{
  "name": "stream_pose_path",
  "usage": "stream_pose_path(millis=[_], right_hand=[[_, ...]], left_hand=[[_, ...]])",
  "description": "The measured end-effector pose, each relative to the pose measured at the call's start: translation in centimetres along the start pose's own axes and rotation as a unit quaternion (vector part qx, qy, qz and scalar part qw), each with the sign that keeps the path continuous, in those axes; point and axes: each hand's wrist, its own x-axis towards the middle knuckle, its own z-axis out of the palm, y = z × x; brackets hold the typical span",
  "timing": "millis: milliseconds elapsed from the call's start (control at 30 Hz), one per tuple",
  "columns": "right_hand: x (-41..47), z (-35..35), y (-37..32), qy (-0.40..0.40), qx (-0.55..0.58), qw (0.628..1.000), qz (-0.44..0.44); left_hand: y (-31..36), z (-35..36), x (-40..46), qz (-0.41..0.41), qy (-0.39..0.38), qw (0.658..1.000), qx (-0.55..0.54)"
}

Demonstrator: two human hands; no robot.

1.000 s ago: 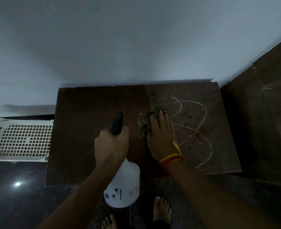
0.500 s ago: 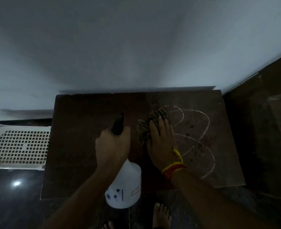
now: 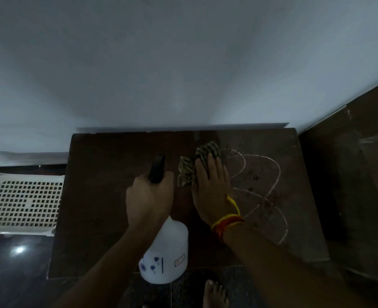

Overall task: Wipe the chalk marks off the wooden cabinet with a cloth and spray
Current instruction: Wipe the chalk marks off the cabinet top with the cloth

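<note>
I see the wooden cabinet (image 3: 108, 196) top from above, its far edge against the pale wall (image 3: 183, 63) and its right edge beside a dark wooden panel (image 3: 350, 185). My right hand (image 3: 212, 192) lies flat, fingers straight and together, pressing the striped cloth (image 3: 194, 163) onto the top near the far edge, about midway across. The chalk marks (image 3: 265, 196), looping white lines, cover the right half, running from beside the cloth toward the near right corner; dark speckles sit among them. My left hand (image 3: 149, 196) has its fingers curled round the neck of the spray bottle (image 3: 165, 252), whose black nozzle points toward the far edge. The white bottle body hangs over the near edge. It carries blue printed marks and a small boxed label, too small for me to read. The left half of the top is bare wood. Off the left edge stands a white perforated basket (image 3: 23, 203) on the dark floor (image 3: 12, 274). A bare foot (image 3: 214, 294) shows below the near edge.
</note>
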Motion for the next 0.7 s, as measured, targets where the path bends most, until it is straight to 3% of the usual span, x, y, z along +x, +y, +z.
stream_pose_path(millis=[300,433,700], right_hand=[[7.9,-0.8,-0.1,0.008,-0.024,1.000,-0.001],[7.2,-1.4,1.2,-0.007,-0.025,0.999,-0.018],[7.5,-2.7,5.4,0.007,-0.032,0.999,0.039]], left_hand=[[-0.7,0.9,0.2,-0.004,-0.022,1.000,0.014],[-1.0,0.8,0.0,0.013,-0.024,0.999,0.019],[-0.7,0.7,0.0,0.019,-0.026,0.999,0.019]])
